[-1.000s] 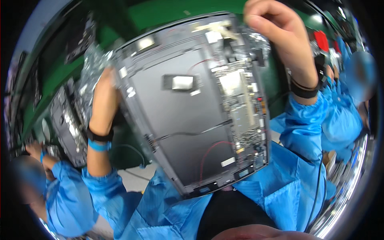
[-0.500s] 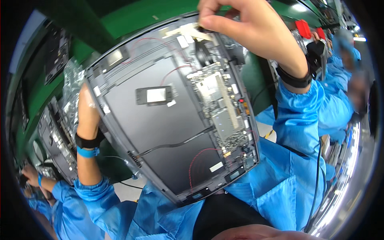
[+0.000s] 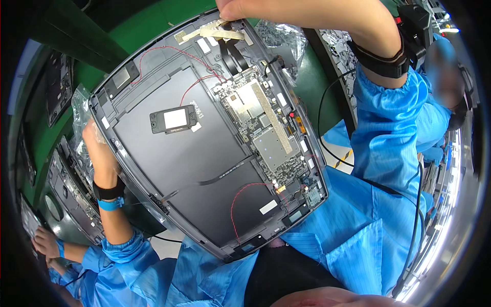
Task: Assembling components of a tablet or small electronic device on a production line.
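Note:
A grey tablet housing (image 3: 176, 153) is held tilted in front of me, its inside facing up. Along its right side runs a circuit board (image 3: 266, 128) with black ribbon cables and strips of tan tape at the top. A black speaker module (image 3: 159, 122) with a white label lies on the bare panel, wired by a thin red lead. My left hand (image 3: 96, 140) grips the housing's left edge, fingers partly hidden behind it. At the top edge, beside the tape, my right hand (image 3: 232, 10) has its fingers closed on the rim; the fingertips are partly cut off by the frame.
Clear plastic film (image 3: 81, 110) hangs behind the left edge, and another clear bag (image 3: 284, 38) lies beyond the upper right. More opened housings (image 3: 76, 192) stand at left, near a co-worker's hand (image 3: 46, 241). A black cable (image 3: 321, 115) loops at right; another person sits there.
The housing has shifted left, and both my hands have moved left with it. My right hand is also slightly higher, still at the top rim. The picture is sharper now.

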